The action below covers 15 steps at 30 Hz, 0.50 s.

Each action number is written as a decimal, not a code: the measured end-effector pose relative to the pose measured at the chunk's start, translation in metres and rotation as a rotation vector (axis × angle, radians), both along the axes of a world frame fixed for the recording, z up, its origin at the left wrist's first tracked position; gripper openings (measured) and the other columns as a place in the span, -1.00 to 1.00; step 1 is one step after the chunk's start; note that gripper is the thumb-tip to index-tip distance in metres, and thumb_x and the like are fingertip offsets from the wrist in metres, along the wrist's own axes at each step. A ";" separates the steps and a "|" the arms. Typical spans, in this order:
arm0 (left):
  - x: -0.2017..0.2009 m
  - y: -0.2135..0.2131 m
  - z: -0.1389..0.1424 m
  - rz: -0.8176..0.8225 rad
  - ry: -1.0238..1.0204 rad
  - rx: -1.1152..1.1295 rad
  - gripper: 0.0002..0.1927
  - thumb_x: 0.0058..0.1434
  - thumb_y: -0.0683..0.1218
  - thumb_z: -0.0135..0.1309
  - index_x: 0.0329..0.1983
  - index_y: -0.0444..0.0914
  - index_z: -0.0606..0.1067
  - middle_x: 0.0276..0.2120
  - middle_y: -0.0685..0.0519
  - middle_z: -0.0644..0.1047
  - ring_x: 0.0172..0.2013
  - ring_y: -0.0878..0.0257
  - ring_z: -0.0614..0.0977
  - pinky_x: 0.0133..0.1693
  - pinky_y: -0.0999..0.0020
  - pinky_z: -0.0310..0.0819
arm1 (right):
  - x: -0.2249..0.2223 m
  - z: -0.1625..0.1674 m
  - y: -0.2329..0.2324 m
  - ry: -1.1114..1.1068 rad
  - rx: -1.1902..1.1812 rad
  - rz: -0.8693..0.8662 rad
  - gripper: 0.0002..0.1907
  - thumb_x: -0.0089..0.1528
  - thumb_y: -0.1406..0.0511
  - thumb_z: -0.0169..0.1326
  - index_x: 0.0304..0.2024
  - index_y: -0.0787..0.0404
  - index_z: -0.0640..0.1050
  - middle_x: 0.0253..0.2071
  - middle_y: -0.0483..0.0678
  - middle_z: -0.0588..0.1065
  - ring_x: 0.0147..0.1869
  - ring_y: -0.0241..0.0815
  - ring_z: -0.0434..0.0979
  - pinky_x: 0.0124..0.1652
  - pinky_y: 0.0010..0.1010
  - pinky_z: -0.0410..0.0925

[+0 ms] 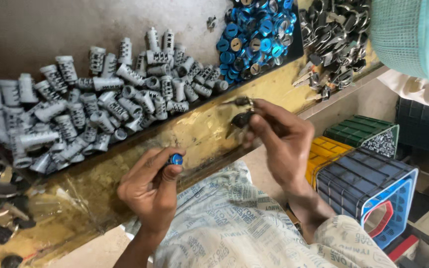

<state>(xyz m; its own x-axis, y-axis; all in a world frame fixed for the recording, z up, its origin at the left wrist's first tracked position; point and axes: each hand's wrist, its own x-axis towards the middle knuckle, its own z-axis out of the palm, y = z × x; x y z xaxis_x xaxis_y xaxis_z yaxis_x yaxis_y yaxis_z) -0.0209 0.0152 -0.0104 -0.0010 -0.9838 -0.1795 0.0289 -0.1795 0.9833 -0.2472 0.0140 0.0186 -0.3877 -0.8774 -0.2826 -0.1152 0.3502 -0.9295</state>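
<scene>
In the left hand [151, 186] — a blue-capped lock cylinder [175, 159], round-faced, half hidden.

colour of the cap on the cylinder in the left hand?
Blue, on the small cylinder pinched in the left hand; the head view shows it.

The left hand [151, 186] closes over a blue-capped cylinder [176, 159], so only the cap shows; its body is hidden in the fist. Above and to the right of that cap, the right hand [281, 136] pinches dark keys [242, 118] whose blades are blurred and partly covered by the fingertips. The pile of grey lock barrels [100, 99], up and left of the cap, runs off the left edge. Far beyond the cap, the heap of blue cylinders [254, 34] and the heap of dark keys [336, 34] are cut by the top edge. Dark objects [1, 203] at far left are too blurred to identify.
</scene>
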 end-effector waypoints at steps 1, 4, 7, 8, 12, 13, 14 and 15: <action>0.002 0.001 0.001 0.013 0.023 0.020 -0.82 0.33 -0.16 0.22 -0.11 -0.40 0.62 -0.32 0.09 0.55 -0.41 0.47 0.43 -0.42 0.58 0.23 | 0.008 0.001 -0.003 -0.259 0.026 -0.036 -0.76 0.35 0.44 0.10 0.07 0.41 0.58 -0.27 0.01 0.61 -0.35 -0.26 0.59 -0.36 -0.45 0.53; 0.010 -0.002 0.006 0.007 0.148 -0.009 -0.82 0.39 -0.14 0.21 -0.10 -0.39 0.62 -0.29 0.10 0.57 -0.35 0.45 0.48 -0.35 0.55 0.29 | 0.031 0.004 -0.012 -0.625 0.034 -0.003 -0.82 0.39 0.48 0.02 0.01 0.48 0.54 -0.26 0.10 0.57 -0.32 -0.14 0.63 -0.29 -0.36 0.54; 0.018 -0.005 0.010 -0.010 0.115 -0.062 -0.80 0.35 -0.11 0.24 -0.13 -0.37 0.63 -0.30 0.09 0.59 -0.37 0.44 0.49 -0.37 0.53 0.27 | 0.053 0.014 -0.010 -0.566 -0.032 0.180 -0.84 0.36 0.54 0.07 -0.01 0.47 0.53 -0.24 0.11 0.56 -0.32 -0.13 0.66 -0.33 -0.34 0.56; 0.020 -0.005 0.010 -0.001 0.132 -0.056 -0.79 0.33 -0.09 0.24 -0.13 -0.37 0.64 -0.32 0.09 0.59 -0.40 0.44 0.47 -0.38 0.53 0.24 | 0.060 0.016 -0.008 -0.377 -0.107 0.256 -0.86 0.37 0.55 0.09 -0.02 0.47 0.52 -0.25 0.11 0.55 -0.30 -0.13 0.67 -0.35 -0.37 0.56; 0.027 -0.003 0.007 -0.002 0.168 -0.077 -0.75 0.30 -0.05 0.25 -0.12 -0.35 0.66 -0.37 0.09 0.59 -0.47 0.44 0.42 -0.43 0.54 0.20 | 0.077 0.025 -0.003 0.161 -0.332 0.414 -0.88 0.39 0.59 0.14 -0.06 0.44 0.48 -0.20 0.17 0.53 -0.25 -0.16 0.69 -0.33 -0.46 0.52; 0.030 -0.002 0.007 -0.004 0.161 -0.091 -0.74 0.30 -0.04 0.25 -0.11 -0.34 0.66 -0.37 0.10 0.59 -0.47 0.44 0.42 -0.43 0.53 0.21 | 0.079 0.027 -0.002 0.179 -0.339 0.401 -0.89 0.37 0.58 0.13 -0.08 0.44 0.47 -0.19 0.17 0.53 -0.25 -0.17 0.68 -0.31 -0.46 0.53; 0.031 0.000 0.006 -0.011 0.157 -0.107 -0.75 0.34 -0.04 0.25 -0.09 -0.33 0.66 -0.37 0.10 0.60 -0.47 0.44 0.45 -0.43 0.55 0.23 | 0.080 0.028 -0.002 0.197 -0.347 0.387 -0.89 0.35 0.57 0.12 -0.10 0.43 0.46 -0.18 0.16 0.53 -0.24 -0.18 0.68 -0.30 -0.47 0.53; 0.033 0.001 0.005 -0.020 0.154 -0.124 -0.75 0.37 -0.03 0.24 -0.08 -0.33 0.65 -0.38 0.09 0.60 -0.46 0.44 0.47 -0.43 0.56 0.25 | 0.079 0.030 -0.002 0.161 -0.331 0.343 -0.90 0.32 0.55 0.09 -0.13 0.43 0.45 -0.19 0.13 0.52 -0.24 -0.20 0.68 -0.29 -0.47 0.56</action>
